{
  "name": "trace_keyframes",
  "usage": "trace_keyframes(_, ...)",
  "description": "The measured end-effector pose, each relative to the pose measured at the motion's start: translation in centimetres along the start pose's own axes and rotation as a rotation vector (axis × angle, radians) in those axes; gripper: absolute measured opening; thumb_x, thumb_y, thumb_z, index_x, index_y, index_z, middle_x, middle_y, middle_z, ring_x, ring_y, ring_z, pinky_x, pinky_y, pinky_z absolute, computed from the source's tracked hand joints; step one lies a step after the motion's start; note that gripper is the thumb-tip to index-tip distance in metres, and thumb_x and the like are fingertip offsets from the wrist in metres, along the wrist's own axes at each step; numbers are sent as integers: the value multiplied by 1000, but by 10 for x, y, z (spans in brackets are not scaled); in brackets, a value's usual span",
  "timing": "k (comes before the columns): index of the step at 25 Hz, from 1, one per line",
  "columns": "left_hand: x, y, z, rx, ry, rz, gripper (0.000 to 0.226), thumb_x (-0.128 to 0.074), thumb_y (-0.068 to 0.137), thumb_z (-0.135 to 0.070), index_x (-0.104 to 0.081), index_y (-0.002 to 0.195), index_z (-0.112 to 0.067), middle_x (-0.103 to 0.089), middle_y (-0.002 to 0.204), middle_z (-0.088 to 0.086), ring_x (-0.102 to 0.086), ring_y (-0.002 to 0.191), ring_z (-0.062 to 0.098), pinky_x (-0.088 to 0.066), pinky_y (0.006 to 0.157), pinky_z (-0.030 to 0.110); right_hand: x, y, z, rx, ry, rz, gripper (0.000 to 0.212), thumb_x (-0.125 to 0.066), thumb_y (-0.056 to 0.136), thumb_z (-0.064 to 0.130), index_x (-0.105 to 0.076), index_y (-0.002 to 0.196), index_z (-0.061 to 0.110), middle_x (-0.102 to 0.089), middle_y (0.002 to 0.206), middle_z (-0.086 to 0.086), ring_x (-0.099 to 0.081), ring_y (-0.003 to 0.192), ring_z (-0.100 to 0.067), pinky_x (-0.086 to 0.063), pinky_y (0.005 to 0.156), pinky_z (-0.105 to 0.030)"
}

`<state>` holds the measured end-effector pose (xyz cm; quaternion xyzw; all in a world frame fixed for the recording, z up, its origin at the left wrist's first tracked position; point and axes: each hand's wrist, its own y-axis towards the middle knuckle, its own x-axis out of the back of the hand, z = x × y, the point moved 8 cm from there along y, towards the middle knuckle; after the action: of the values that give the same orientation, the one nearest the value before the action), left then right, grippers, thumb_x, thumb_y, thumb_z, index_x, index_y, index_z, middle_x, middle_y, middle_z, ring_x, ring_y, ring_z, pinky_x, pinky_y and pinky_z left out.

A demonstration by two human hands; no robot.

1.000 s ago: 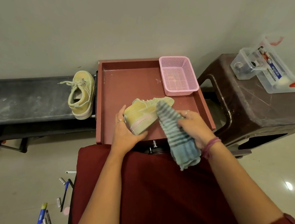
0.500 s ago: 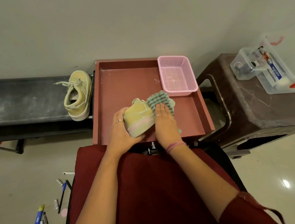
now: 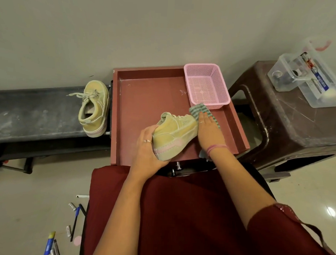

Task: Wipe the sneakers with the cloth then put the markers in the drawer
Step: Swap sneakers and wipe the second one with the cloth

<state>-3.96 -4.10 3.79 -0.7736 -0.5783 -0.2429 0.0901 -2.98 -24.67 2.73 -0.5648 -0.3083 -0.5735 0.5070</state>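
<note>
Your left hand (image 3: 147, 151) grips the heel of the sneaker (image 3: 174, 135), fingers curled round the back and the thumb under the sole edge. Your right hand (image 3: 207, 131) lies flat, fingers straight, pressing the striped cloth (image 3: 199, 109) against the toe end. The sneaker is held over the open drawer (image 3: 145, 95), tilted on its side with the toe pointing toward the pink basket (image 3: 205, 84).

Expect the sneaker to be light, with a soft fabric upper that yields under pressure and a stiffer sole. Hold it at the heel or sole, not the upper. The cloth is limp; keep it under a flat palm.

The second sneaker (image 3: 94, 108) rests on the dark bench (image 3: 29, 113), just beside the drawer. The markers (image 3: 72, 223) lie on the floor, well apart.
</note>
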Motion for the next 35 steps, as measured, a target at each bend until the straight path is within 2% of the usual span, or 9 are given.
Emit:
trace_keyframes(3, 0, 1, 3, 6, 8, -7, 88, -87, 55, -19, -44, 132, -22, -44, 124, -11, -45, 116, 4, -37, 94, 12, -2, 6, -6, -28, 109, 34, 61, -29, 95, -5, -6, 150, 4, -9, 158, -15, -11, 146, -27, -8, 116, -31)
trace_keyframes(8, 1, 3, 6, 17, 16, -19, 91, -88, 53, -27, -44, 132, -20, -43, 124, -9, -46, 115, 7, -40, 94, 19, -6, -55, 61, 218, 337, -37, 76, -35, 86, -14, -9, 151, 14, -8, 159, -3, -5, 147, -18, -8, 119, -30)
trace_keyframes(11, 0, 1, 6, 9, 32, -19, 91, -89, 53, -24, -44, 133, -19, -43, 125, -8, -46, 115, 7, -42, 96, 22, -4, -38, 48, 218, 179, -127, 71, -42, 91, -4, -9, 151, 12, -13, 159, -6, -10, 147, -20, -9, 119, -30)
trace_keyframes(15, -1, 0, 2, -7, 20, -6, 89, -87, 56, -17, -43, 133, -23, -44, 126, -9, -46, 118, 9, -41, 97, 22, -1, 11, 12, 60, 49, -92, 53, -27, 98, 0, -18, 150, 9, -21, 156, -10, -18, 145, -25, -12, 118, -31)
trace_keyframes(19, -1, 0, 3, -10, 24, -1, 87, -85, 56, -16, -43, 133, -22, -42, 125, -11, -45, 117, 8, -45, 96, 31, -3, 8, 19, 10, 219, -56, 60, -32, 93, -7, -18, 149, 9, -18, 157, -9, -13, 146, -24, -7, 118, -30)
trace_keyframes(23, -2, 1, 7, 23, 3, -5, 91, -89, 56, -23, -43, 134, -19, -42, 125, -9, -46, 117, 11, -40, 94, 23, -4, -55, 69, 166, 421, -84, 73, -36, 87, -15, -14, 151, 14, -12, 159, 0, -3, 147, -18, -4, 116, -24)
trace_keyframes(27, -3, 0, 3, -4, 26, -3, 87, -86, 57, -22, -44, 133, -21, -42, 126, -11, -44, 117, 8, -39, 95, 24, -2, -46, 45, 274, 190, -164, 81, -53, 85, -6, -10, 151, 13, -15, 158, -4, -10, 147, -22, -9, 120, -33)
trace_keyframes(31, -7, 0, -5, -48, 27, 22, 83, -80, 58, -33, -44, 132, -23, -41, 125, -12, -43, 117, 8, -38, 96, 23, -3, 0, 8, 40, 185, -79, 62, -33, 95, -4, -12, 151, 12, -14, 159, -7, -8, 147, -24, -8, 118, -32)
trace_keyframes(35, -6, 1, 0, -19, 19, 1, 90, -85, 56, -35, -43, 134, -17, -41, 127, -8, -44, 120, 13, -41, 98, 28, -4, -32, 68, 179, 397, -35, 72, -37, 88, -12, -16, 151, 15, -16, 158, -1, -6, 147, -20, -7, 117, -28)
